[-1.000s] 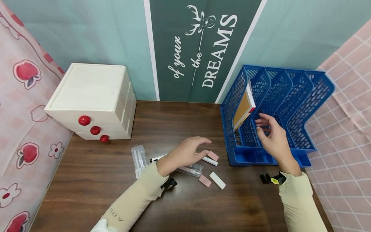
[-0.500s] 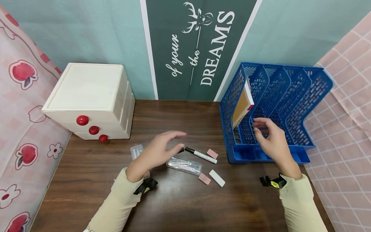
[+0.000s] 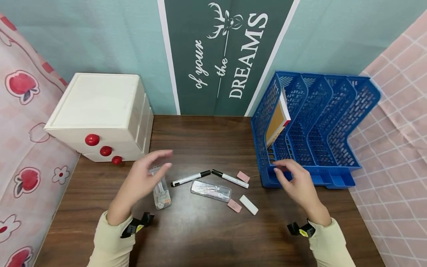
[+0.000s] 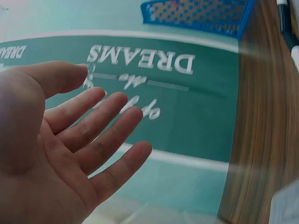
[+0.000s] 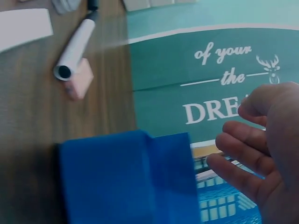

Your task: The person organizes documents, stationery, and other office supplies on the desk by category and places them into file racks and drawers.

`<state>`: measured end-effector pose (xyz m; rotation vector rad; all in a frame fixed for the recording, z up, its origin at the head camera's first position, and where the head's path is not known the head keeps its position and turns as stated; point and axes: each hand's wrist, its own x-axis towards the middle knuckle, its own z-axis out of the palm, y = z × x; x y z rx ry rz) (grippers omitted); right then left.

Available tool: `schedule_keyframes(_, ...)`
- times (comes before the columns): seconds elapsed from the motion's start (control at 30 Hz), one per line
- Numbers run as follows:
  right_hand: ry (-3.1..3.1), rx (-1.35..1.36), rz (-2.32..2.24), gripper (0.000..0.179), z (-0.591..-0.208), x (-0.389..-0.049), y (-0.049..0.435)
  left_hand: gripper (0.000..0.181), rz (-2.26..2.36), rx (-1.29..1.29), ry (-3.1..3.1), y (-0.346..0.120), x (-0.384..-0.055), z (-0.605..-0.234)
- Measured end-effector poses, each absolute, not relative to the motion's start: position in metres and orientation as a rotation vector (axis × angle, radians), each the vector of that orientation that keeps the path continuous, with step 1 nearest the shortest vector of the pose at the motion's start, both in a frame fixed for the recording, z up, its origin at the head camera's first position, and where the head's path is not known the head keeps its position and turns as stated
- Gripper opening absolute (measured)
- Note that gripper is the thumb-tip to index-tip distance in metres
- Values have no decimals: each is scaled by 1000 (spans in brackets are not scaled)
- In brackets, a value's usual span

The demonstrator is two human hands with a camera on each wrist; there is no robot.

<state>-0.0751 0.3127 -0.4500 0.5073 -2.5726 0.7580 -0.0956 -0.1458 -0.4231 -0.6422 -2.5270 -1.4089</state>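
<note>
My left hand (image 3: 138,183) hovers at the left with its fingers relaxed and nothing in them, partly overlapping an upright-lying clear plastic case (image 3: 162,196) in the head view. The left wrist view shows its palm (image 4: 60,172) bare. My right hand (image 3: 298,187) is over the front edge of the blue file rack (image 3: 320,171), fingers loosely bent and holding nothing. Between the hands lie two white markers with black caps, one marker (image 3: 190,178) left of the other marker (image 3: 231,178). Below them is a second clear case (image 3: 211,190) with small items inside.
A pink eraser (image 3: 243,176), another pink eraser (image 3: 234,205) and a white eraser (image 3: 248,205) lie on the brown table (image 3: 200,237). A book (image 3: 278,120) stands in the rack's leftmost slot. At the back left is a white drawer box (image 3: 96,104) with red knobs.
My left hand has moved left, away from the markers and middle case, to the left case. My right hand has drawn back from inside the rack to its front edge.
</note>
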Motion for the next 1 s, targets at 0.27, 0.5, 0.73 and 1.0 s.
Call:
schedule_keyframes(0.27,-2616,446,640,30,-487,-59,312,31,-1398,-328,-2458,-188,-84,-429)
schedule_keyframes(0.5,-2658,349,631,26,-509,-50,310,29,-1386,-67,-2463,-215,-75,-434)
schedule_keyframes(0.73,-2673,296,651,15,-518,-46,305,30,-1276,253,-2395,-241,-70,-436)
schedule_keyframes(1.0,-2669,269,683,16,-517,-50,305,47,-1247,439,-2188,-255,-90,-435)
